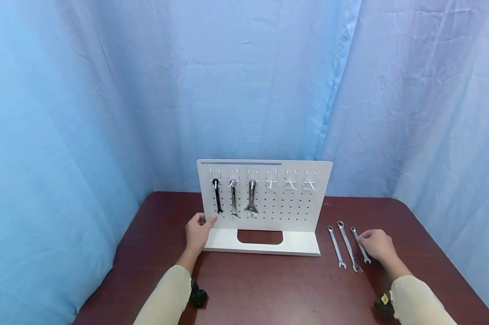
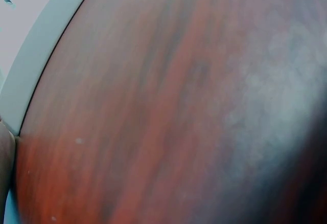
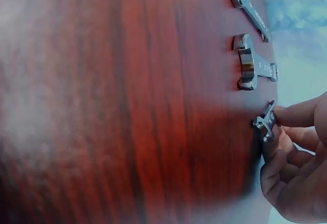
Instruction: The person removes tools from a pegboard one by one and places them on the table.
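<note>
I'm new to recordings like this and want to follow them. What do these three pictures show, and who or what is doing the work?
No machine here: a person works with bare hands. The widest picture comes from a camera on the head; the other two come from wrist cameras, one per arm. On a dark red table stands a white board. Three hanging wrenches fill its left hooks; the right three hooks are bare. The left hand holds the board's left edge. Right of the board lie two loose wrenches, and beside them the right hand pinches a third wrench.
</note>
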`<state>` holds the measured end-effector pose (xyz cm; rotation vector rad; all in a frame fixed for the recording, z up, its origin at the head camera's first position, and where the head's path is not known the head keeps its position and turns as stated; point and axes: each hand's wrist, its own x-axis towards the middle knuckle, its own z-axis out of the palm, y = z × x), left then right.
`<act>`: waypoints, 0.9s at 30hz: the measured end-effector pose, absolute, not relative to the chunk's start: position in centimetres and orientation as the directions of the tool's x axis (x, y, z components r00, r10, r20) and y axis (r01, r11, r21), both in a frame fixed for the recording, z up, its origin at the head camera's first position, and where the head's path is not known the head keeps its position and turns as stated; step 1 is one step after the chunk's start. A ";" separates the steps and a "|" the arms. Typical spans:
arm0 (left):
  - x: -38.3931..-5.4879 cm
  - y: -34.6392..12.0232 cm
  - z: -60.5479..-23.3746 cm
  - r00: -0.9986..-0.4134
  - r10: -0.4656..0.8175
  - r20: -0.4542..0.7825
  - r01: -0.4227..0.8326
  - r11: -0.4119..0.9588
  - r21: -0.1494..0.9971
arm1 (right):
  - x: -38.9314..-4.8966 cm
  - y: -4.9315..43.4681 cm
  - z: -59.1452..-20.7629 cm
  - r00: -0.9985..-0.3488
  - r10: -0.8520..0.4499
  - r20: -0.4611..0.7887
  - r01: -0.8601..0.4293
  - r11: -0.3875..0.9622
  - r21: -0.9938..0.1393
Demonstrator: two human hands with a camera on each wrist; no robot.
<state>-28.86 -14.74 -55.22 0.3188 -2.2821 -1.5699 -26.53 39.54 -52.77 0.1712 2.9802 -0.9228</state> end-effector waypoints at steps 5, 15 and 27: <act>-28.7 -14.7 -55.2 -0.912 -0.380 0.154 0.011 0.355 0.935 | -26.4 39.2 -52.7 -0.990 0.134 -0.032 0.130 0.831 -0.541; -28.6 -14.6 -54.9 -0.915 -0.376 0.147 0.006 0.353 0.936 | -26.3 38.0 -51.9 -0.983 0.182 0.034 0.131 0.816 -0.563; -28.6 -14.8 -55.1 -0.916 -0.366 0.165 0.028 0.353 0.935 | -26.6 26.8 -46.6 -0.981 0.065 0.184 -0.105 0.621 -0.777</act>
